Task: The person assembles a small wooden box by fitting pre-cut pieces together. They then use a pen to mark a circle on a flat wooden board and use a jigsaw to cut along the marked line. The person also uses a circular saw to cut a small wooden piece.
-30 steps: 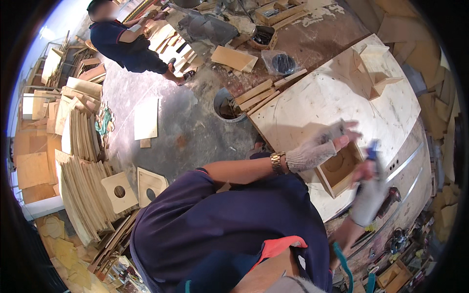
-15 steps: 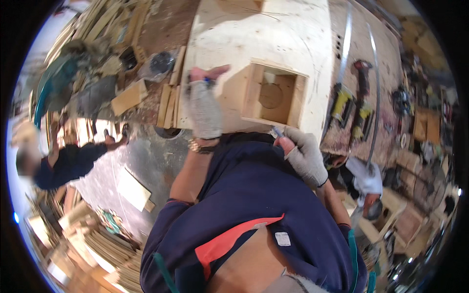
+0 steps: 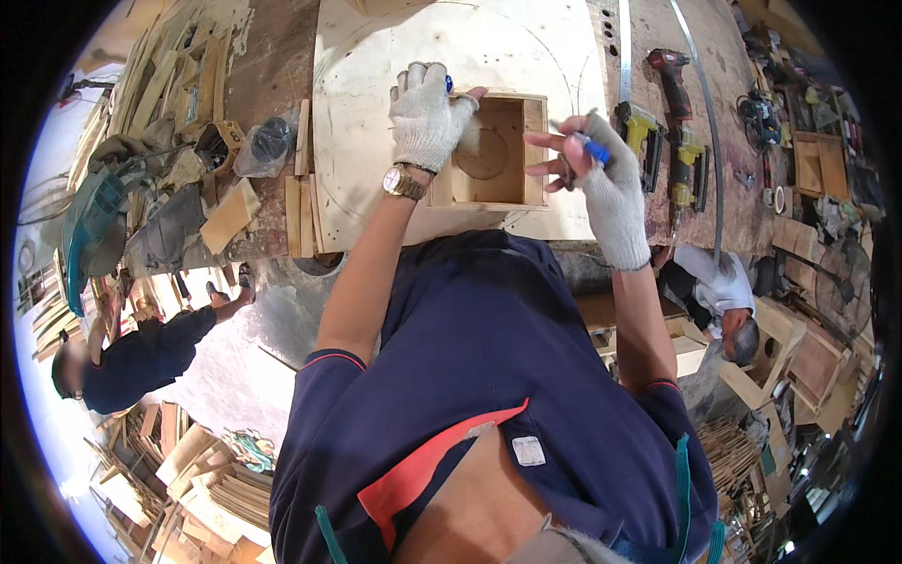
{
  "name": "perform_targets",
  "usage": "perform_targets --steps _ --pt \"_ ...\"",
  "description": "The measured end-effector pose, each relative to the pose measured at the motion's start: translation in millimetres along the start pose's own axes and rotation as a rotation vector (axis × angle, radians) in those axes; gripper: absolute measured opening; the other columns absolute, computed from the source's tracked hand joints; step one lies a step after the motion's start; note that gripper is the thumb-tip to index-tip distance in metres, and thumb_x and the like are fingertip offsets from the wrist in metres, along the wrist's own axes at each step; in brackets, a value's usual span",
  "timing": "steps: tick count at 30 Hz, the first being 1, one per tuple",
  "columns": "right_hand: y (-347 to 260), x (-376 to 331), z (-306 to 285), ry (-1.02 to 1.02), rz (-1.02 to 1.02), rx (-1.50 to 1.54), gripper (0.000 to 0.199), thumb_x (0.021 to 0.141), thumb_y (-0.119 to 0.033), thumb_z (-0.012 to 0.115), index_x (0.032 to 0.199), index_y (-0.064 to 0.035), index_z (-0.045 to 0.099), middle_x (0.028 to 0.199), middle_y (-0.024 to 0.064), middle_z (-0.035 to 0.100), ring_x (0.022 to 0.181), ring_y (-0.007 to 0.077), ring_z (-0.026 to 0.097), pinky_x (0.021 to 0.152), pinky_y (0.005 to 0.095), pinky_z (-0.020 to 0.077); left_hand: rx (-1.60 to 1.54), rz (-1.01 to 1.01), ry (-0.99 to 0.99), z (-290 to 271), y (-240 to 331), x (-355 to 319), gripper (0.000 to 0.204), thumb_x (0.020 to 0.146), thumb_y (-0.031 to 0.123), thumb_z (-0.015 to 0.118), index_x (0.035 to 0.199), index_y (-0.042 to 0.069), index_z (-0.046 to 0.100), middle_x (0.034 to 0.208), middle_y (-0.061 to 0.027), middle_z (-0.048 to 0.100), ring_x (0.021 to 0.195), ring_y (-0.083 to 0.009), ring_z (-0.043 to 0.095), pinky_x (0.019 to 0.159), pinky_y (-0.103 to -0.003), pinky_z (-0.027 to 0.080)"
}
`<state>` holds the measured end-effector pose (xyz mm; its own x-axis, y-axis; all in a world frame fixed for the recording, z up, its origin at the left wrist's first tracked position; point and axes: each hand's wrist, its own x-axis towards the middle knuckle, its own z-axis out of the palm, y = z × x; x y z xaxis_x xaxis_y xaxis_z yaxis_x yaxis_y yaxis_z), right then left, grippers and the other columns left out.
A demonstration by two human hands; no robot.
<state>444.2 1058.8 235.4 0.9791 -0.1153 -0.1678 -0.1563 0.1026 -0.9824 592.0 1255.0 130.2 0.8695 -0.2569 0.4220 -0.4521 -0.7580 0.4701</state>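
Observation:
On the pale wooden board (image 3: 362,141) stands an open wooden box (image 3: 517,204), with a round outline on its inside bottom. My left hand (image 3: 427,117), in a grey-white knit glove with bare thumb tip, is at the box's upper left, its thumb by the rim. A small blue piece (image 3: 449,84), perhaps a cap, shows by its index finger. My right hand (image 3: 606,179), gloved with bare fingertips, hovers at the box's right side. It grips a blue pen (image 3: 595,149); its fingers are slightly blurred.
Right of the board lie a red-black cordless drill (image 3: 673,85), yellow nail guns (image 3: 642,132) and a hose (image 3: 711,122). Left are wood strips (image 3: 303,207) and a teal saw (image 3: 94,226). One person (image 3: 141,362) is at left, another (image 3: 714,291) at right.
Both hands have moved: the left from the board to the box's upper left, the right up from the box's near edge to its right side. The view has shifted.

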Motion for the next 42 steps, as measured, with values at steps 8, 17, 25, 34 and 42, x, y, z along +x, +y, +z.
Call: perform_targets --steps 8,17,25,34,42 --pt "17.0 50.1 13.3 -0.177 -0.02 -0.705 0.014 0.098 -0.017 0.068 0.108 -0.0081 0.073 0.084 0.0053 0.071 0.079 0.0154 0.07 0.087 0.0354 0.0574 -0.081 -0.122 -0.181 3.9 -1.7 2.0 0.05 0.089 0.048 0.082 0.082 0.003 0.061 0.076 -0.018 0.064 0.072 -0.0385 0.066 0.069 -0.049 0.051" --pt "40.6 102.8 21.0 -0.61 -0.449 -1.467 0.02 0.088 -0.019 0.077 0.107 -0.0212 0.077 0.103 0.0065 0.075 0.115 0.0268 0.071 0.133 0.0579 0.0259 -0.104 -0.134 -0.181 -0.4 1.0 1.9 0.043 0.087 0.045 0.08 0.082 0.004 0.065 0.08 -0.0165 0.07 0.08 -0.0387 0.068 0.077 -0.052 0.051" --pt "49.8 107.4 25.2 -0.658 -0.51 -1.511 0.025 0.093 -0.019 0.076 0.116 -0.0256 0.078 0.113 0.0086 0.076 0.124 0.0261 0.068 0.133 0.0579 0.0251 -0.114 -0.073 -0.092 8.9 -7.0 -0.1 0.05 0.088 0.049 0.08 0.082 0.003 0.061 0.075 -0.0185 0.064 0.071 -0.0398 0.065 0.068 -0.05 0.051" --pt "58.0 107.4 20.6 -0.607 -0.601 -1.565 0.015 0.091 -0.016 0.075 0.104 -0.0197 0.079 0.11 0.0046 0.077 0.128 0.0275 0.066 0.134 0.0607 0.0213 -0.102 -0.067 -0.081 12.6 -7.7 -1.3 0.048 0.089 0.047 0.079 0.081 0.003 0.061 0.076 -0.0181 0.065 0.072 -0.0406 0.065 0.068 -0.05 0.051" --pt "50.4 98.9 27.8 -0.564 -0.656 -1.693 0.012 0.088 -0.019 0.071 0.096 -0.0172 0.08 0.097 0.006 0.079 0.129 0.0263 0.065 0.133 0.0598 0.0224 -0.088 -0.076 -0.116 12.3 -8.0 -1.5 0.037 0.088 0.04 0.077 0.086 0.004 0.065 0.084 -0.0153 0.069 0.08 -0.0377 0.069 0.075 -0.049 0.052"
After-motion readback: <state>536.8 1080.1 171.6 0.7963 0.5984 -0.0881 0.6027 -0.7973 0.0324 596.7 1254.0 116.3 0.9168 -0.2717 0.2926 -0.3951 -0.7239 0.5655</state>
